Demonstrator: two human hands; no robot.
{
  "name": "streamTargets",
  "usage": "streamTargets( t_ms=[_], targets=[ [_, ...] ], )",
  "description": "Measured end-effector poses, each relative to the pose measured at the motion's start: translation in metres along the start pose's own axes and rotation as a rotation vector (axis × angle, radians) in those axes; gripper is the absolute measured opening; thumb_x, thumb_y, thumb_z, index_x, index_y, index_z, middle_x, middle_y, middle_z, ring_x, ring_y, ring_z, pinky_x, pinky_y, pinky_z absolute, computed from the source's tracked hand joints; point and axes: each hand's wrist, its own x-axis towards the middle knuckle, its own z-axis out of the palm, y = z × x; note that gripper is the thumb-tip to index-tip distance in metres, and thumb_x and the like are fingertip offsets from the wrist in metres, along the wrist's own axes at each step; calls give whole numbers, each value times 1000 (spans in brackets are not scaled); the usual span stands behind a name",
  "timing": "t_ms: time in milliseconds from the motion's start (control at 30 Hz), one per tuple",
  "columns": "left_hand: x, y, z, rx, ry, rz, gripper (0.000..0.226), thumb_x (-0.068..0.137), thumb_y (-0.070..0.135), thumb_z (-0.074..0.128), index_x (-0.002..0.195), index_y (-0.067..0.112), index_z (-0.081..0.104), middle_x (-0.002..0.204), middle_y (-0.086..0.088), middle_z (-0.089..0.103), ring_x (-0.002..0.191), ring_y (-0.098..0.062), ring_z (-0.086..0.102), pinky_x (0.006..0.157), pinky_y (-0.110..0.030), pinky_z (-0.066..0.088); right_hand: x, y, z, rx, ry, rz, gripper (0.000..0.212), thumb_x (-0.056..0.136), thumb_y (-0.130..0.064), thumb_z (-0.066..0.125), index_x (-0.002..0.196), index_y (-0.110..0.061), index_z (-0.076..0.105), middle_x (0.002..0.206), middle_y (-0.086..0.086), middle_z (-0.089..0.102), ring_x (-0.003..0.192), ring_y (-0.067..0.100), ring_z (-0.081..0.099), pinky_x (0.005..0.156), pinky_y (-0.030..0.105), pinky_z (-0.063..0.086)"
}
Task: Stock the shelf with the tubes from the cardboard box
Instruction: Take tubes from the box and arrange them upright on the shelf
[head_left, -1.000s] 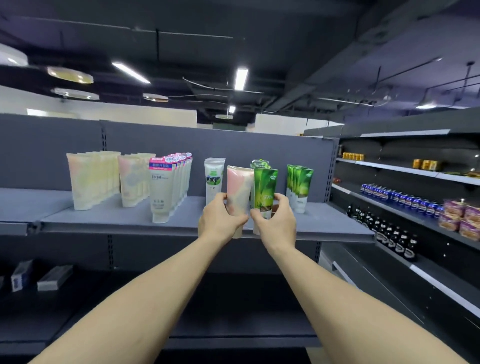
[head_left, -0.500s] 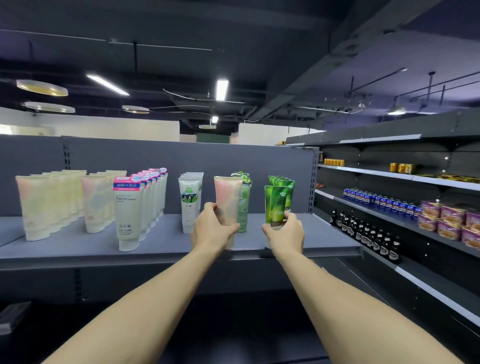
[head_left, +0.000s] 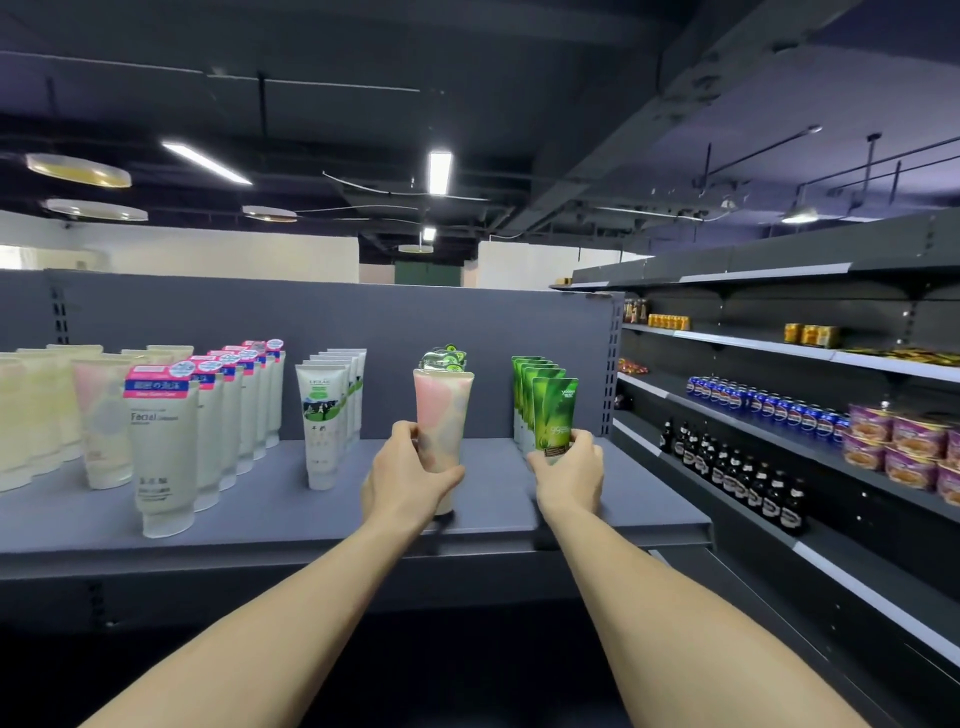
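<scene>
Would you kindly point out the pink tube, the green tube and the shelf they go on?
pink tube (head_left: 442, 410), head view, upper body above the left hand.
green tube (head_left: 555, 415), head view, printed front face.
shelf (head_left: 291, 512), head view, bare grey deck near front.

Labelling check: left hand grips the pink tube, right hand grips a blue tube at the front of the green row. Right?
Not quite. In the head view the right hand grips a green tube, not blue. The rest stands: the left hand grips the pink tube.

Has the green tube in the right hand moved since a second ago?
Yes. The green tube went right, away from the pink tube, to the front of the green row.
</scene>
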Motion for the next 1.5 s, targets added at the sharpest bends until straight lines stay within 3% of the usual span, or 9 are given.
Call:
streamTargets(
  t_ms=[267,400,667,867,933,1033,1200,1367,1500],
  targets=[
    [-3,9,8,19,-23,14,56,65,42,77,111,29,48,102,13,61,93,-16,60,75,-36,53,28,6,8,-12,-82,-13,41,88,-18,72,121,-11,49,118,9,51,86,20,50,80,34,43],
    [-7,8,1,16,-9,14,54,63,42,78,106,31,48,99,16,61,90,-13,61,77,-38,54,34,9,14,16,-92,-12,41,86,-16,73,120,-9,50,116,11,52,94,31,59,82,37,46],
    [-21,3,-25,38,46,6,59,64,44,83,110,28,50,101,14,60,92,-12,60,78,-36,53,41,5,13,-23,-147,21,48,85,-19,74,123,-7,48,119,16,56,105,36,58,85,40,47],
    [-32,4,-45,40,71,-1,62,66,44,83,116,26,51,105,12,61,94,-13,61,81,-35,52,20,6,7,-84,-71,29,76,83,-27,78,140,-2,36,140,19,42,124,39,47,94,45,45],
    [-36,4,-49,43,76,-11,64,66,45,83,117,25,50,106,11,61,95,-13,60,83,-37,53,8,6,2,-112,-21,1,71,85,-26,76,140,-4,37,142,17,42,127,36,44,92,44,45],
    [-46,6,-54,49,81,-24,65,67,44,83,119,23,50,108,10,60,97,-15,60,84,-38,53,-13,5,-4,-151,-7,-71,47,89,-27,71,127,-13,47,131,10,49,121,30,48,87,41,46],
    [-61,8,-66,23,105,-59,67,68,40,83,124,21,51,115,7,62,105,-17,61,89,-39,52,-60,-6,5,-172,-225,-195,19,95,-28,61,110,-20,54,115,0,58,98,23,58,77,32,43],
    [-71,-4,-92,7,116,-56,61,68,39,82,119,26,51,113,10,63,103,-16,62,85,-39,53,-106,-27,22,-272,-369,-429,15,92,-31,58,105,-22,58,101,-5,63,91,18,60,75,32,50],
    [-78,-28,-132,38,132,-55,56,69,38,78,116,28,49,112,12,61,102,-15,61,80,-36,51,-146,-48,41,-297,-427,-500,18,92,-32,60,107,-22,58,101,-7,62,88,15,60,73,30,49]
  ],
)
